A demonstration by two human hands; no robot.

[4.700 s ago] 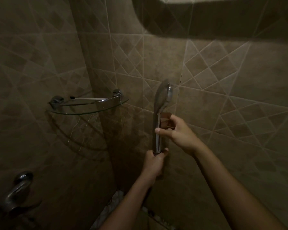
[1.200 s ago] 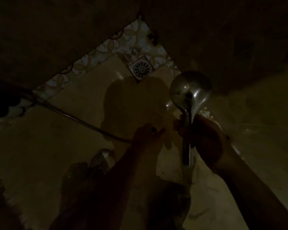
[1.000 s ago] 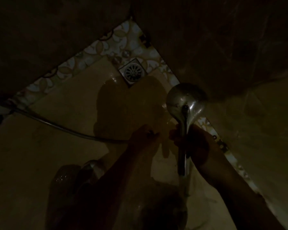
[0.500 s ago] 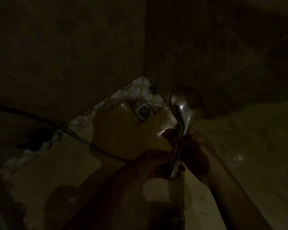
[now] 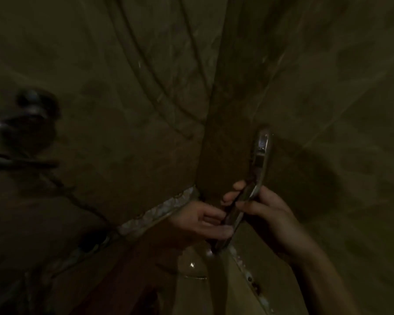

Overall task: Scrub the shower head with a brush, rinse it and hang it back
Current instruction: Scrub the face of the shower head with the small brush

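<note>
The chrome shower head (image 5: 261, 153) is seen edge-on, its head pointing up in front of the dark wall corner. My right hand (image 5: 268, 212) grips the upper part of its handle, thumb on the near side and fingers wrapped behind. My left hand (image 5: 200, 221) holds the lower part of the handle from the left, fingers curled round it. The frame is dim and blurred. No brush is visible.
Brown tiled walls meet in a corner (image 5: 223, 133) just behind the shower head. A chrome tap (image 5: 21, 130) sticks out of the left wall, with the hose (image 5: 62, 187) running down from it. A pale patterned border strip (image 5: 155, 212) marks the floor edge.
The view has swung up from the floor and drain to the wall corner. The shower head has turned from back-facing to edge-on and risen. My left hand has closed on the lower handle.
</note>
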